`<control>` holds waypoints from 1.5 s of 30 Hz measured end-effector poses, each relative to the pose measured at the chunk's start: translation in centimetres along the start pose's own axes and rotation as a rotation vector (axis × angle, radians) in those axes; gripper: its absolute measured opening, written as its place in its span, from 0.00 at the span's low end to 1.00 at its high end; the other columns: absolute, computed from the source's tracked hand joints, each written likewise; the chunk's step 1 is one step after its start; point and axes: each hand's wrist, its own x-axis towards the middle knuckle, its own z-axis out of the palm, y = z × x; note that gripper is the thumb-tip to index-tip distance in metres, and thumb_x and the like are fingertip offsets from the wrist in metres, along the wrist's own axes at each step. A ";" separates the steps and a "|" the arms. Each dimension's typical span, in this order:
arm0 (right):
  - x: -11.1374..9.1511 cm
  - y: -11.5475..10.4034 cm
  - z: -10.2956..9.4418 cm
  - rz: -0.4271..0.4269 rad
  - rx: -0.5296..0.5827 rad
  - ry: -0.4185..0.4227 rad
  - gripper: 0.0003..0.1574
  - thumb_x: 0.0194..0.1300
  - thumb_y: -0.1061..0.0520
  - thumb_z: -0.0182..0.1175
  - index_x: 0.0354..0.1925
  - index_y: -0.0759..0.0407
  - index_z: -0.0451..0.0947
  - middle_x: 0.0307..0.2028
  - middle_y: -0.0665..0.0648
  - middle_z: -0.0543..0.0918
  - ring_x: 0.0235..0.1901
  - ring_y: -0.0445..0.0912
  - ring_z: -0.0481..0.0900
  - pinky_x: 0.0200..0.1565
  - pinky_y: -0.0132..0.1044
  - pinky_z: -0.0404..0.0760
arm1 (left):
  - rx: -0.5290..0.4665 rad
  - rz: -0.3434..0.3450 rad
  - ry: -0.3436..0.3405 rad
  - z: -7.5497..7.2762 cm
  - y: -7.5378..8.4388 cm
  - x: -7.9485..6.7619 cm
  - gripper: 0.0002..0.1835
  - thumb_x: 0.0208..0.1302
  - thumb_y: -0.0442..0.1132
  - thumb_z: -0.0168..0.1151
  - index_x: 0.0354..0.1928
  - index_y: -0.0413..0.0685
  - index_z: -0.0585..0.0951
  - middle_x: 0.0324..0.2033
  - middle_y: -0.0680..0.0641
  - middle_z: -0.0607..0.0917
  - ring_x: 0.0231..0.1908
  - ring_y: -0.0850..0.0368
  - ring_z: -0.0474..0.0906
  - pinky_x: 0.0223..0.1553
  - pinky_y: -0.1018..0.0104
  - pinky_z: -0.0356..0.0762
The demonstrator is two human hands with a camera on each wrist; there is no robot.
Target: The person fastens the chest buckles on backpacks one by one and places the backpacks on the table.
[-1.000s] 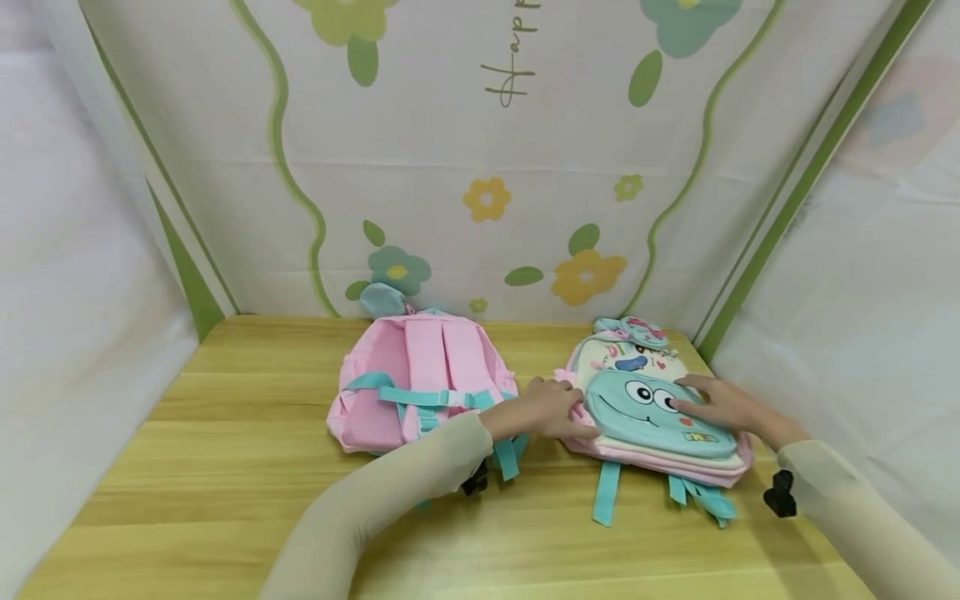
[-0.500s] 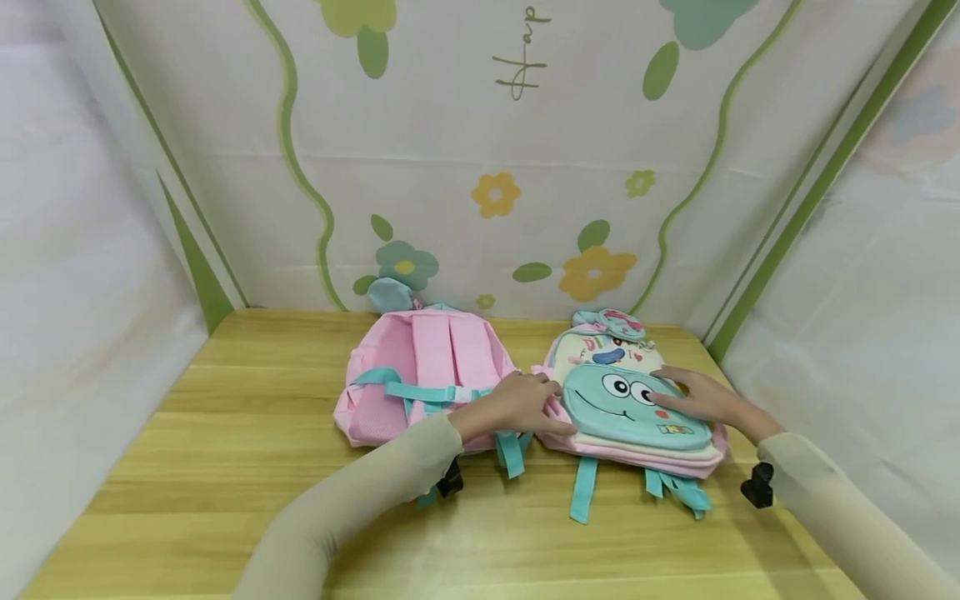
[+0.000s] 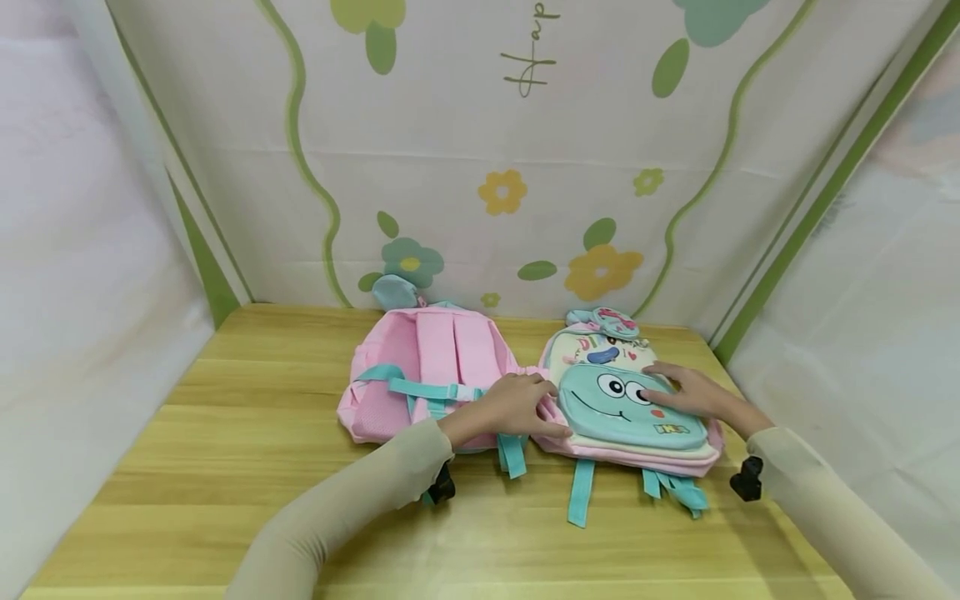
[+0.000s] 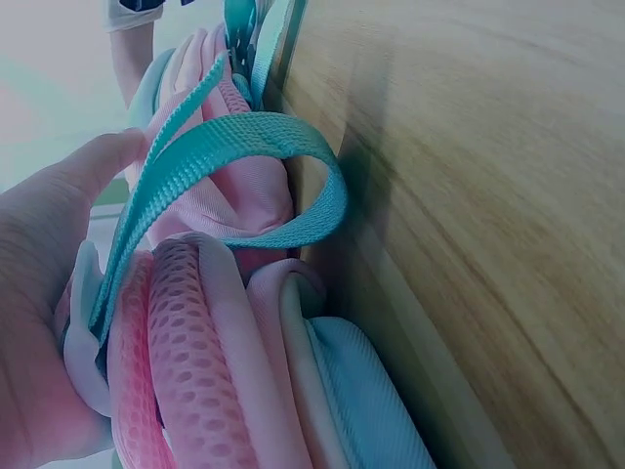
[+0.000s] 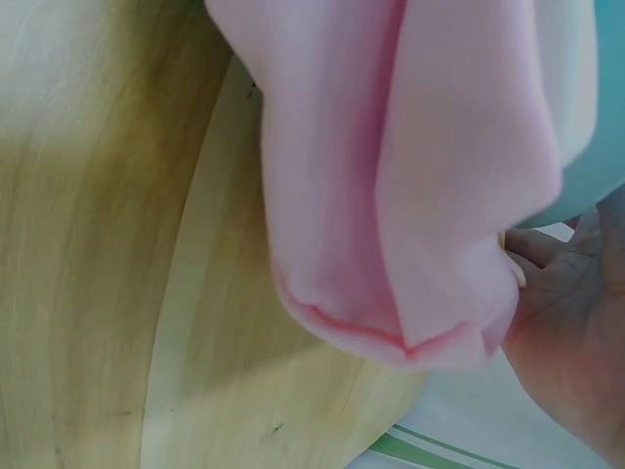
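Note:
Two children's backpacks lie side by side on the wooden table. The right backpack is front up, with a teal smiling face pocket and a round charm at its top. My left hand touches its left side, thumb stretched along the edge. My right hand rests on its upper right front, fingers and thumb spread. The left backpack lies straps up, all pink with teal webbing; my left wrist passes over its lower right corner. In the left wrist view, a teal strap loops beside the left hand.
A floral cloth hangs behind the table, and pale cloth walls stand at both sides. Loose teal straps hang from the right backpack's bottom onto the table. A small teal pouch sits above the left backpack.
The right backpack has slid left, up against the left backpack, with both hands travelling along on it. The view has shifted slightly. In the last half second little has moved.

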 end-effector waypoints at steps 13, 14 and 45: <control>-1.3 1.0 -1.2 0.063 0.063 -0.049 0.52 0.67 0.35 0.65 0.74 0.64 0.63 0.70 0.76 0.67 0.69 0.74 0.64 0.63 0.72 0.67 | 0.033 0.020 0.081 0.0 0.9 0.3 0.39 0.57 0.73 0.65 0.61 0.55 0.77 0.58 0.51 0.80 0.60 0.53 0.76 0.62 0.56 0.75; -1.5 1.0 -1.3 0.067 0.074 -0.059 0.53 0.66 0.35 0.65 0.75 0.64 0.62 0.71 0.76 0.66 0.69 0.75 0.64 0.63 0.72 0.67 | 0.040 0.021 0.082 0.0 1.1 0.4 0.40 0.57 0.73 0.65 0.63 0.55 0.76 0.60 0.50 0.80 0.62 0.53 0.75 0.64 0.56 0.73; -6.3 3.1 -3.7 0.083 0.283 -0.284 0.58 0.65 0.49 0.68 0.80 0.61 0.48 0.75 0.76 0.58 0.72 0.74 0.58 0.61 0.70 0.70 | 0.058 0.049 -0.072 -0.1 2.3 2.2 0.46 0.59 0.72 0.63 0.73 0.57 0.70 0.73 0.46 0.68 0.68 0.50 0.72 0.63 0.54 0.77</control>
